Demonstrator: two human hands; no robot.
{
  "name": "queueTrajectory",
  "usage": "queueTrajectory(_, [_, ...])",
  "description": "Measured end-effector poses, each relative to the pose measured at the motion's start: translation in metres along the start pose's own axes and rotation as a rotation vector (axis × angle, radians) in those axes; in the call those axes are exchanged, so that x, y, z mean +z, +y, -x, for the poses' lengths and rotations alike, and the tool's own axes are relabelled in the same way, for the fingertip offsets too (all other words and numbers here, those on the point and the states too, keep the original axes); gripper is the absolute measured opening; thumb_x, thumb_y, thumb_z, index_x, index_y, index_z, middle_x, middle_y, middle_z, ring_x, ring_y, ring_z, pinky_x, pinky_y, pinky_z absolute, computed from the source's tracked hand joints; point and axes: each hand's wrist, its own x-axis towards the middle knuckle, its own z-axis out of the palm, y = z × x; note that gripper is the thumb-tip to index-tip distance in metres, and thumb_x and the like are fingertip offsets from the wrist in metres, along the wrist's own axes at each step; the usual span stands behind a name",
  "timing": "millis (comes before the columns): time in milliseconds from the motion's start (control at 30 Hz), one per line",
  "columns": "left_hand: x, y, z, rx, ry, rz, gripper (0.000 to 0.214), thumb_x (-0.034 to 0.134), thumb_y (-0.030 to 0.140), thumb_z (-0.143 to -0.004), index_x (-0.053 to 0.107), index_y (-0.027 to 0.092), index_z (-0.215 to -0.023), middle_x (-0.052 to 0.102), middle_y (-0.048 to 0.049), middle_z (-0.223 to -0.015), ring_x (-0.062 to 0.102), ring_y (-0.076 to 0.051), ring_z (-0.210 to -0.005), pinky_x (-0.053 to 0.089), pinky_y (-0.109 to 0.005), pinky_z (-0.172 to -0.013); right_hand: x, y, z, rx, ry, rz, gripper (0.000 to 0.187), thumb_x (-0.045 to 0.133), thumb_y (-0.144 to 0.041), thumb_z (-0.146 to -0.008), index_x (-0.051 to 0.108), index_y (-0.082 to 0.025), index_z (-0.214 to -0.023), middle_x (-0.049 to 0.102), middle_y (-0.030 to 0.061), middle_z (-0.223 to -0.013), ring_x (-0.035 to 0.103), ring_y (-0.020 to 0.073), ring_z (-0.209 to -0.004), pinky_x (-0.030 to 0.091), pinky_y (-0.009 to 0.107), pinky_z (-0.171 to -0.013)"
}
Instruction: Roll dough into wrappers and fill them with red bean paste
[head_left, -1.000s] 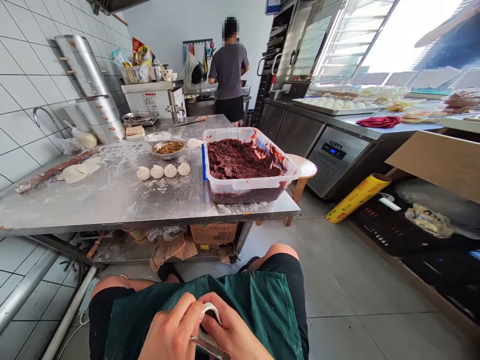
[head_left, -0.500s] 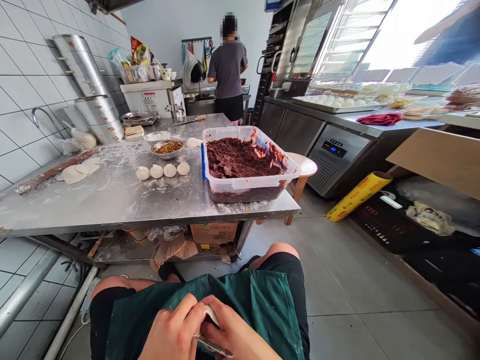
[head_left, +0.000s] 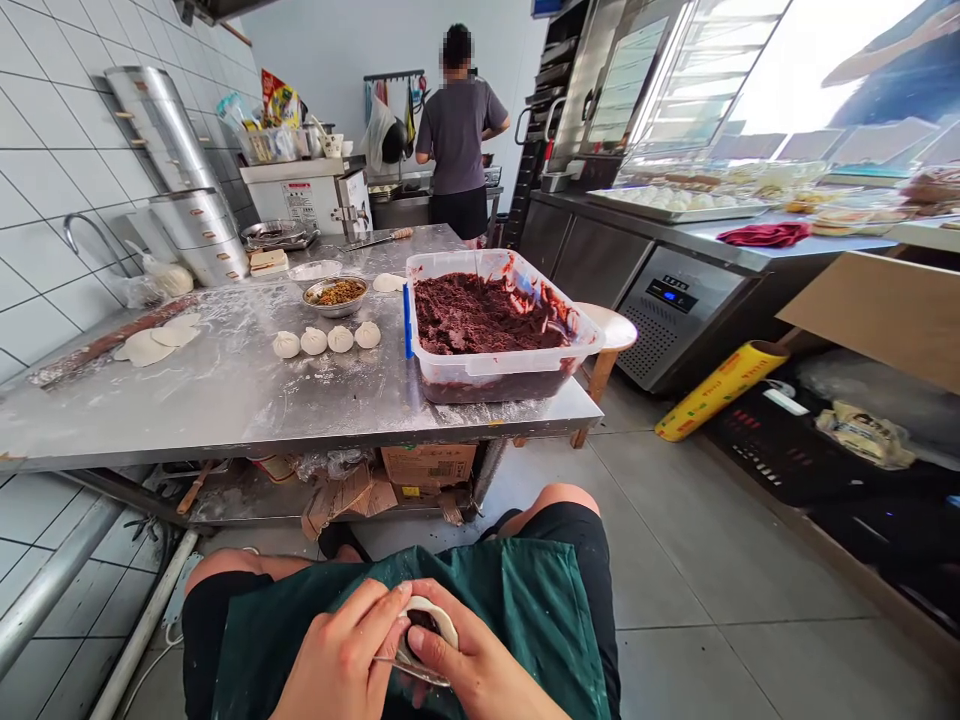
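Observation:
Above the green apron, my left hand (head_left: pixel 341 640) and my right hand (head_left: pixel 469 645) are closed around a dough wrapper (head_left: pixel 444 617) with dark filling (head_left: pixel 422 621) inside. The left fingers pinch its rim, while the right thumb presses near the filling. A thin flat metal-looking edge, perhaps a spatula, shows under the wrapper; which hand grips it I cannot tell. On the steel table (head_left: pixel 225 400) stands a clear plastic tub (head_left: pixel 517 365) of dark red paste (head_left: pixel 480 315). Several pleated buns (head_left: pixel 340 340) sit in a row to its left.
Behind the buns is a metal bowl (head_left: pixel 335 296) of chopped filling. Flat dough wrappers (head_left: pixel 157 342) lie by a rolling pin (head_left: pixel 112 342) at left. A co-worker (head_left: pixel 461 140) stands at the back. A stool (head_left: pixel 611 328) and a yellow roll (head_left: pixel 720 392) are at right.
The wrapper has turned and tilted up between my hands, so more of its round rim and dark filling shows. My right thumb now lies over the filling's edge.

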Motion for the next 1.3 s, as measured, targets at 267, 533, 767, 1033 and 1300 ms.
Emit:
queueTrajectory(267, [0.004, 0.005, 0.0, 0.06, -0.033, -0.145, 0.04, 0.04, 0.012, -0.095, 0.056, 0.02, -0.131, 0.072, -0.0038, -0.096, 0.071, -0.013, -0.065, 0.058, -0.022, -0.054, 0.005, 0.002, -0.003, -0.018, 0.068, 0.19, 0.034, 0.055, -0.056, -0.099, 0.054, -0.023, -0.105, 0.054, -0.0009, -0.095, 0.048, 0.016, -0.084, 0.044, 0.03, -0.077])
queueTrajectory(533, [0.006, 0.004, -0.002, 0.11, -0.048, -0.178, 0.041, 0.043, 0.006, -0.084, 0.059, 0.02, -0.12, 0.069, -0.0022, -0.089, 0.064, -0.015, -0.053, 0.053, -0.027, -0.046, 0.005, -0.005, -0.003, -0.009, 0.118, 0.384, 0.018, 0.053, -0.039, -0.097, 0.056, -0.022, -0.103, 0.058, 0.0012, -0.098, 0.053, 0.0201, -0.094, 0.046, 0.034, -0.088])
queueTrajectory(767, [0.008, 0.004, -0.001, 0.106, -0.056, -0.159, 0.027, 0.045, 0.007, -0.087, 0.059, 0.024, -0.103, 0.066, 0.0002, -0.083, 0.066, -0.015, -0.055, 0.052, -0.027, -0.045, 0.004, -0.005, -0.003, 0.069, 0.11, 0.326, 0.022, 0.048, -0.041, -0.097, 0.052, -0.021, -0.105, 0.055, -0.0001, -0.091, 0.05, 0.0179, -0.084, 0.044, 0.033, -0.08])
queueTrajectory(1033, [0.008, 0.003, 0.001, 0.073, -0.067, -0.152, 0.026, 0.043, 0.007, -0.087, 0.058, 0.025, -0.099, 0.064, 0.0003, -0.081, 0.067, -0.016, -0.058, 0.052, -0.027, -0.048, 0.003, -0.001, -0.003, 0.104, 0.092, 0.218, 0.023, 0.053, -0.038, -0.095, 0.054, -0.021, -0.11, 0.054, -0.0015, -0.092, 0.047, 0.0164, -0.083, 0.041, 0.03, -0.076])
queueTrajectory(1300, [0.013, 0.004, 0.001, 0.078, -0.057, -0.16, 0.025, 0.041, 0.009, -0.09, 0.058, 0.025, -0.097, 0.063, 0.0006, -0.079, 0.062, -0.015, -0.054, 0.048, -0.027, -0.047, 0.001, 0.005, -0.004, 0.061, 0.104, 0.303, 0.024, 0.051, -0.044, -0.097, 0.056, -0.021, -0.105, 0.057, 0.0007, -0.094, 0.051, 0.0184, -0.086, 0.043, 0.032, -0.08])
